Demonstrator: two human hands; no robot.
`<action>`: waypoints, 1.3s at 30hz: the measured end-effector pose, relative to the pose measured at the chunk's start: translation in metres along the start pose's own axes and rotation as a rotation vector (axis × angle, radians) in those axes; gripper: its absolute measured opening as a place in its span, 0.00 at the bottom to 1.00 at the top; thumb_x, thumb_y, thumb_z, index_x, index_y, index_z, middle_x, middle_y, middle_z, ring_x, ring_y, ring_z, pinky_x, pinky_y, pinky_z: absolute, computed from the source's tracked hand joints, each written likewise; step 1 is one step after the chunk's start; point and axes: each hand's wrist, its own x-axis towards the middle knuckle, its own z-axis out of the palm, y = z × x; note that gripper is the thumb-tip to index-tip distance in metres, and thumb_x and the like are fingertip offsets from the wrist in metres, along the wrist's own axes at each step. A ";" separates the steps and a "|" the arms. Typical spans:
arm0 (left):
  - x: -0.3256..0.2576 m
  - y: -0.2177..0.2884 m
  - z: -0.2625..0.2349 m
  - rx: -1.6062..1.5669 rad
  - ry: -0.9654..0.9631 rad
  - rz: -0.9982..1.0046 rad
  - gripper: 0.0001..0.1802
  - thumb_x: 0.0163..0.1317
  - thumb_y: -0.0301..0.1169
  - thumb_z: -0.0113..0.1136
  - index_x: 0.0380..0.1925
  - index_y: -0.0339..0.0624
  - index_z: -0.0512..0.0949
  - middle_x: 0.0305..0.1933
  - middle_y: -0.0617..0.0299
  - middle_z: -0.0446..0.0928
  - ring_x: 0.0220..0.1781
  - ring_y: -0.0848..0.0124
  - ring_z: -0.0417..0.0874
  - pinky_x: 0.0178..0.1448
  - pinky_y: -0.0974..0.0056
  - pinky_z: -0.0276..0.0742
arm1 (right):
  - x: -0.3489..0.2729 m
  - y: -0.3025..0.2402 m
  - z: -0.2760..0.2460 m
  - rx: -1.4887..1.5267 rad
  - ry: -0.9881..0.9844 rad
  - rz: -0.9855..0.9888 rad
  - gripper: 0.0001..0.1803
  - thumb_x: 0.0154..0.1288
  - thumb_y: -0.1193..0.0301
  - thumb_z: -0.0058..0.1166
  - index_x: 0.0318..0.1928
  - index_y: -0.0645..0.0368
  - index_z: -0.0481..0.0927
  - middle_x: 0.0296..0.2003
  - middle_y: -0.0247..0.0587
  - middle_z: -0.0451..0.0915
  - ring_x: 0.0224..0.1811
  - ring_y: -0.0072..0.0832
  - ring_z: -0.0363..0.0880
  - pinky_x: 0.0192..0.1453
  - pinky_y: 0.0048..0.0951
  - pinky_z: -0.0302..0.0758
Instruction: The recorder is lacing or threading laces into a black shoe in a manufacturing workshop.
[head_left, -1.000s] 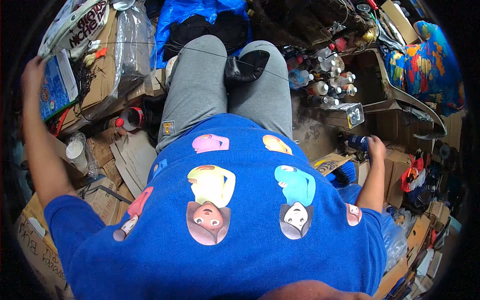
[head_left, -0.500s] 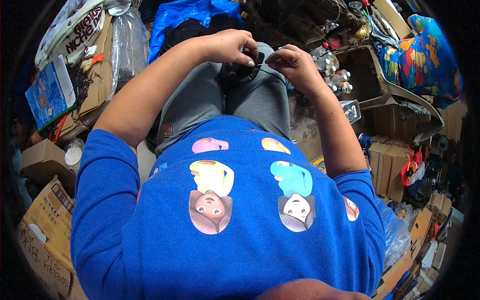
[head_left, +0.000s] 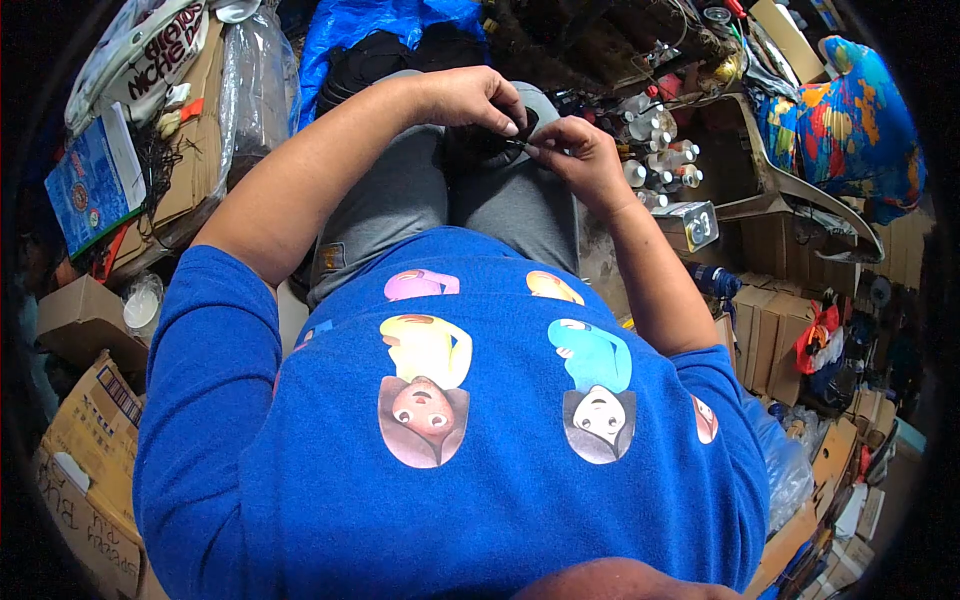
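Over my lap, my left hand [head_left: 488, 104] is closed on a dark black piece [head_left: 472, 148] that looks like soft cloth; its full shape is hidden under the hand. Close beside it, my right hand [head_left: 580, 150] pinches thumb and forefinger together at the edge of the black piece. A thin needle [head_left: 516, 142] appears to be in that pinch, mostly hidden by the fingertips. The two hands are nearly touching. Grey trousers [head_left: 395, 190] lie beneath the work.
Clear plastic bottles with white caps [head_left: 660, 150] stand to the right, near a square clear container [head_left: 697, 226]. A blue plastic sheet [head_left: 330, 50] and black coiled material [head_left: 370, 70] lie beyond my knees. Cardboard boxes [head_left: 85, 320] and a blue booklet [head_left: 92, 185] are at the left.
My right hand has moved slightly left and nearer, closing in on my left hand and the black piece. The needle that showed between the hands is now mostly covered.
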 end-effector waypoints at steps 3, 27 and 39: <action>0.000 -0.006 -0.002 -0.004 -0.043 -0.014 0.18 0.54 0.30 0.59 0.46 0.38 0.78 0.40 0.59 0.80 0.45 0.71 0.76 0.57 0.66 0.67 | -0.010 0.001 0.002 -0.220 0.087 -0.150 0.10 0.48 0.78 0.61 0.35 0.56 0.82 0.27 0.37 0.75 0.28 0.24 0.76 0.34 0.24 0.73; 0.017 -0.010 0.007 0.479 0.176 0.051 0.19 0.49 0.30 0.63 0.43 0.38 0.75 0.40 0.53 0.77 0.42 0.59 0.77 0.49 0.61 0.71 | 0.012 -0.012 0.000 -0.487 -0.114 -0.058 0.08 0.59 0.68 0.55 0.35 0.60 0.78 0.27 0.39 0.76 0.30 0.27 0.74 0.38 0.29 0.71; -0.108 -0.008 -0.023 0.419 0.500 -0.421 0.16 0.62 0.41 0.55 0.24 0.39 0.75 0.26 0.64 0.72 0.27 0.76 0.70 0.33 0.69 0.68 | 0.000 0.036 -0.011 0.229 0.385 0.098 0.15 0.64 0.61 0.51 0.27 0.61 0.76 0.31 0.38 0.77 0.40 0.32 0.74 0.41 0.31 0.70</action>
